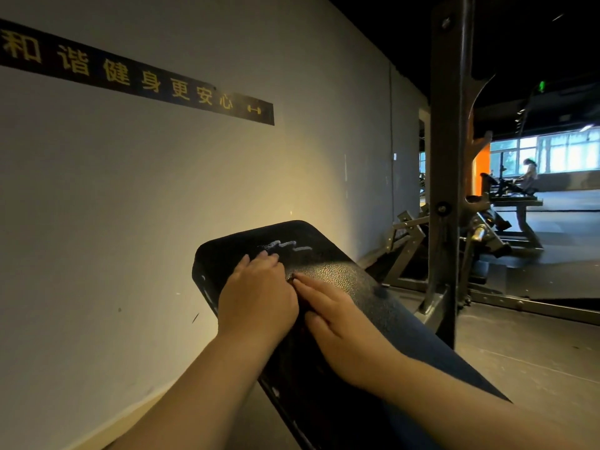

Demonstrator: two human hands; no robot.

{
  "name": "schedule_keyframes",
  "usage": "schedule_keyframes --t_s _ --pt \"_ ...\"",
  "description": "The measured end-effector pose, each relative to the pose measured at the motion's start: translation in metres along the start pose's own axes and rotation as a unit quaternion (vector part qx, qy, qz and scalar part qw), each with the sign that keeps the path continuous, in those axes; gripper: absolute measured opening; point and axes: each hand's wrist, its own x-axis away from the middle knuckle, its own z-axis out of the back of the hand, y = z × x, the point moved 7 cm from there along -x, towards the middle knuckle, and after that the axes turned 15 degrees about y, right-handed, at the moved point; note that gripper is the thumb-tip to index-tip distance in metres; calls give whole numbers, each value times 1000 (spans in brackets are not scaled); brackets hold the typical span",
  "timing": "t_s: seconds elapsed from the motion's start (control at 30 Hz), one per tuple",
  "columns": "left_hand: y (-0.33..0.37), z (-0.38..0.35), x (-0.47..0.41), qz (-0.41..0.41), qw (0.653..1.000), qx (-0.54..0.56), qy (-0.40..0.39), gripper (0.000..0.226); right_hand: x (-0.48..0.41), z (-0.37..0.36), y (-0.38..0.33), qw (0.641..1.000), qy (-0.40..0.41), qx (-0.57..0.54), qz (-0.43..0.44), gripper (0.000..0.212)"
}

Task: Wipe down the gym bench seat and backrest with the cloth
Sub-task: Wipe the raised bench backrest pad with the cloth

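Hands, left [256, 297] and right [337, 323], press straight-fingered on backrest [344, 277], wall [162, 190] close left, steel upright [444, 190] right.

Fig.: black padded backrest [344, 280], tilted, running lower right to frame centre; pebbled surface, pale streaks [285, 246] nr upper end. L hand [256, 297] & R hand [337, 323] rest on it, touching side by side.

Backrest [341, 277] runs off the bottom edge
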Motion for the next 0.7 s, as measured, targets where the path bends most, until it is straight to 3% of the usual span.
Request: schedule_keyframes --t_s 0.1,0.27,0.37,0.5,0.7 --pt "6 -2 4 -30 999 -23 17 50 -12 10 23 1000 -15 20 8 49" --pt "5 -4 6 -37 999 -29 22 50 -55 10 51 986 93 77 -116 48" --pt "3 -3 7 -27 999 -18 30 49 -34 -4 18 996 74 35 -47 51" --pt "5 -5 7 -36 999 -21 25 51 -5 9 8 999 -23 7 44 55" --pt "5 -6 7 -34 999 -31 26 52 -65 17 64 990 50 79 -107 50"
